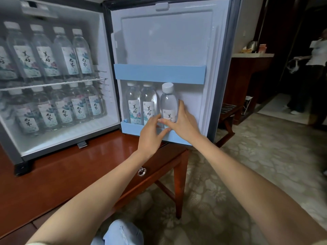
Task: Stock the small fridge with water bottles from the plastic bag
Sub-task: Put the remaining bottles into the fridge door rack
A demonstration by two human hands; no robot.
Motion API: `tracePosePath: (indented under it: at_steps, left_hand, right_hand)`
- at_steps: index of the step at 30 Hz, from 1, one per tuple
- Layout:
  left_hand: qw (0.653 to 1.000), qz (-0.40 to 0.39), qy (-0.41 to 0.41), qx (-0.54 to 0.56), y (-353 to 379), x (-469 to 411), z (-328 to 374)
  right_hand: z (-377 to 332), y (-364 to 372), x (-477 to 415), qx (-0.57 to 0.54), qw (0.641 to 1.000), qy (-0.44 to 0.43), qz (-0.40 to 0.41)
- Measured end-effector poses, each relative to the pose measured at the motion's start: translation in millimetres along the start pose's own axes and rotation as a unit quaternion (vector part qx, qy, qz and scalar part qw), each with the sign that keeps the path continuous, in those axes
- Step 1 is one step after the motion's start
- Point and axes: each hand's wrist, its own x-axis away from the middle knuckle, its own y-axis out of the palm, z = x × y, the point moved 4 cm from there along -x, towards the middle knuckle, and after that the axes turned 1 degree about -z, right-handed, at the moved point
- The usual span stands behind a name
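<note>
Glossy reddish wooden table [70, 165] on patterned carpet [247, 156] carries the small fridge [99, 32], its door open. Both bare arms reach to the pale-blue plastic door shelf [131, 129]. The right hand [184, 122] wraps thumb and fingers round a clear, white-capped water bottle [169, 101], upright just beside two others [147, 101]. The left hand [150, 135] touches its lower front, fingers pressed together.

Fridge cavity [99, 41], left of frame: both levels blocked by packed bottle rows [53, 55].
Lower door bin [178, 137], centre: two bottles [141, 105] fill left end. Third bottle [169, 101] just beside them, gripped by right hand [184, 121]; left hand [150, 133] crowds bin front. Right end free.
Upper door rail [159, 72] hangs close over caps.
Worktop [70, 165] strip before fridge open.
</note>
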Motion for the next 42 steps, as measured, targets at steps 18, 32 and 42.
tracePosePath:
  at_steps: [18,32,42]
  left_hand:
    - [0.997,-0.005,-0.035,-0.068,11,-6,3]
    - [0.994,0.070,-0.072,0.051,0,-3,5]
    - [0.997,0.006,-0.057,0.059,-4,-3,-1]
  right_hand:
    - [17,7,-10,0.010,0.995,0.090,-0.032]
    - [2,6,-1,0.154,0.987,0.034,0.035]
    - [-2,-4,9,0.039,0.996,0.017,0.072]
